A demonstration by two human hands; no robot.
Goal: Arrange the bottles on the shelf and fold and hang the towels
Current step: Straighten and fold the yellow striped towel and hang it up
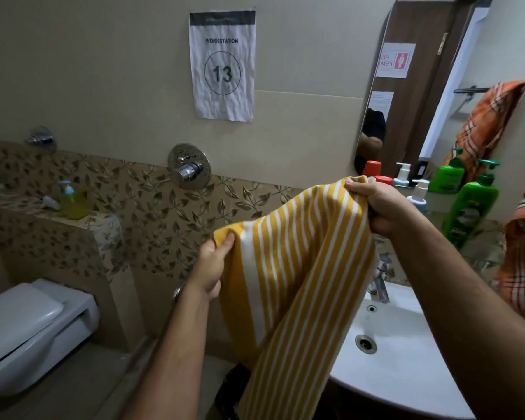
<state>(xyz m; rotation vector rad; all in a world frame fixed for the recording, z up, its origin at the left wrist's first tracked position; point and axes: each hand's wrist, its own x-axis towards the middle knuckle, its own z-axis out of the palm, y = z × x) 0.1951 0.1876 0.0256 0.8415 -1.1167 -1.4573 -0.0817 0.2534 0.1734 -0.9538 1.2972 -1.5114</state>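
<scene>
Towel, yellow with white stripes, hangs in the air in front of the person, held up by both hands over the near left edge of the white sink. The left hand pinches the towel's lower left corner, thumb pressed on the cloth and fingers curled behind it. The right hand, higher and further right, grips the other top corner in a closed fist. Between the hands the cloth sags in a fold and the rest drops down past the sink's rim, out of the bottom of the view.

On the shelf under the mirror, far right, stand a green bottle with a pump top, a small white pump bottle just left of it, and a red cap behind the right hand. An orange checked towel hangs at the right edge. A metal tap stands at the sink's back. On the far wall is a paper sign reading WORKSTATION 13, with a round chrome valve below it. A white toilet sits near left, and a yellow bottle stands on the ledge above it.
</scene>
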